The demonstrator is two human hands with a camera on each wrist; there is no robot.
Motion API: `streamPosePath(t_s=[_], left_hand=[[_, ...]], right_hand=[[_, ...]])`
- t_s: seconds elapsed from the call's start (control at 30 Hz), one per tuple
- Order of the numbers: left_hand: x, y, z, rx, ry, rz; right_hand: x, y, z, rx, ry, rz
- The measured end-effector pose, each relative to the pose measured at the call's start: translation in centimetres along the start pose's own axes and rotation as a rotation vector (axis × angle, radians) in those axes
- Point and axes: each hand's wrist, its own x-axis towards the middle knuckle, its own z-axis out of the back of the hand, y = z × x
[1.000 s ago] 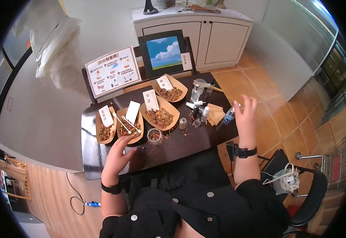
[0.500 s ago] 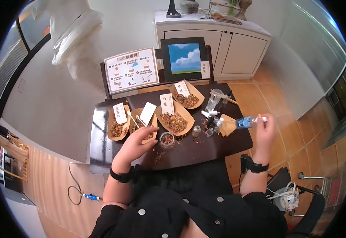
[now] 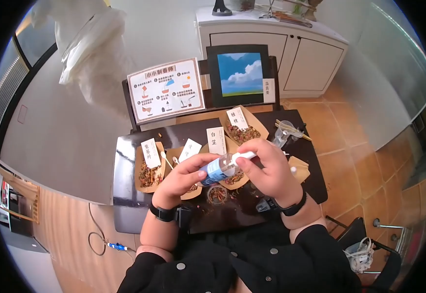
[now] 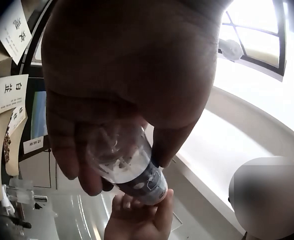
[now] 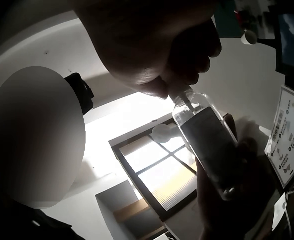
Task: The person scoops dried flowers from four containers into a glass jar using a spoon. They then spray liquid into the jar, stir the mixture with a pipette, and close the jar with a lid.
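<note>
A clear bottle with a blue label [image 3: 219,170] lies tilted between both hands, above the table. My left hand [image 3: 186,177] grips the bottle's body, thumb along the label. With thumb and fingers my right hand [image 3: 273,171] pinches the white cap [image 3: 245,155] at the neck. Seen from the right wrist, the clear bottle [image 5: 210,145] has a thin tube inside its neck. Below the hands, paper trays of dried herbs are partly hidden, and a small round cup of herbs [image 3: 217,195] stands near the table's front.
Label cards such as the left one [image 3: 150,153] stand in the trays. A clear cup [image 3: 284,133] with sticks and a folded tan cloth [image 3: 299,170] lie on the right. An instruction board [image 3: 165,90] and a framed sky picture [image 3: 240,74] stand behind.
My right hand has brought the bottle from the table's right side to the middle. My left hand has moved right from above the trays and taken hold of its body.
</note>
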Motion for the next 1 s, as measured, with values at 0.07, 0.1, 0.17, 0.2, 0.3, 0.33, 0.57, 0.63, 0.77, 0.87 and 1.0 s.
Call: streamPosePath(t_s=[0.07,0.1,0.17,0.2,0.3,0.33,0.57,0.63,0.77,0.87,1.0], left_hand=[[-0.3,0.3,1.0,-0.066,-0.037,-0.063],[-0.5,0.4,1.1,-0.075,-0.093,-0.064],[-0.8,1.5,2.3,-0.106,-0.098,-0.051],[-1.0,2.0,2.7,-0.131,-0.093,-0.042],[-1.9,2.8,3.1,-0.168,-0.123,-0.008],[-2.2,2.7,3.1,-0.153,-0.120,-0.006],[-2.4,1.3,1.2,-0.179,-0.256,0.040],[-2.3,1.1,0.8,-0.135,-0.257,0.047],[-2.8,1.3,0.7,-0.131,-0.177,0.012],[-3.4,0.6,-0.1,-0.119,-0.224,0.015],[-3.7,-0.2,-1.6,-0.046,-0.211,0.002]], right_hand=[[0.2,-1.0,-0.6,0.056,0.008,-0.033],[0.3,-1.6,-0.7,0.061,0.054,-0.043],[0.6,-1.9,-0.9,0.085,0.146,-0.133],[0.8,-2.3,-1.1,0.092,0.152,-0.142],[1.3,-2.4,-1.1,0.066,0.311,-0.038],[1.1,-2.8,-1.2,0.071,0.316,-0.045],[1.9,-2.0,0.7,0.063,0.456,0.242],[1.7,-2.1,1.8,0.041,0.498,0.204],[1.0,-2.0,2.3,-0.011,0.469,0.229],[0.9,-1.5,2.5,0.008,0.390,0.275],[0.5,-0.9,3.0,0.040,0.339,0.156]])
